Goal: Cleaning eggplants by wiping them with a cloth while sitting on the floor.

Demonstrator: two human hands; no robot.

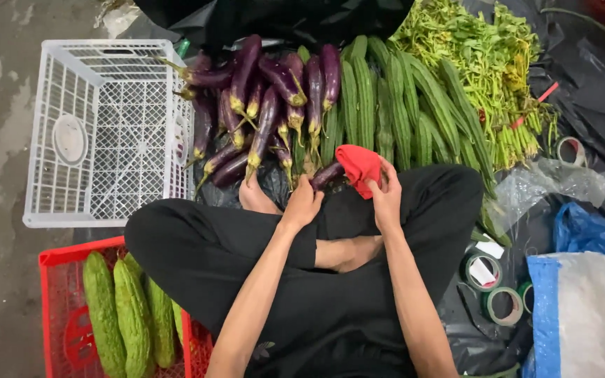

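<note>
I see a white crate [106, 133] at far left, beside the eggplant pile [260, 105] ahead of my crossed legs. My left grip [302, 203] is clenched around one eggplant [327, 175] at the pile's near edge. My right grip [385, 196] grasps a red cloth [358, 164] touching that eggplant's tip.

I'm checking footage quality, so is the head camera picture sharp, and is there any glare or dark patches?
Head view: mostly sharp, evenly lit; eggplants show small glossy highlights; the black plastic sheet at the top right loses detail in shadow; both hands, left and right, look crisp around the red cloth.
</note>
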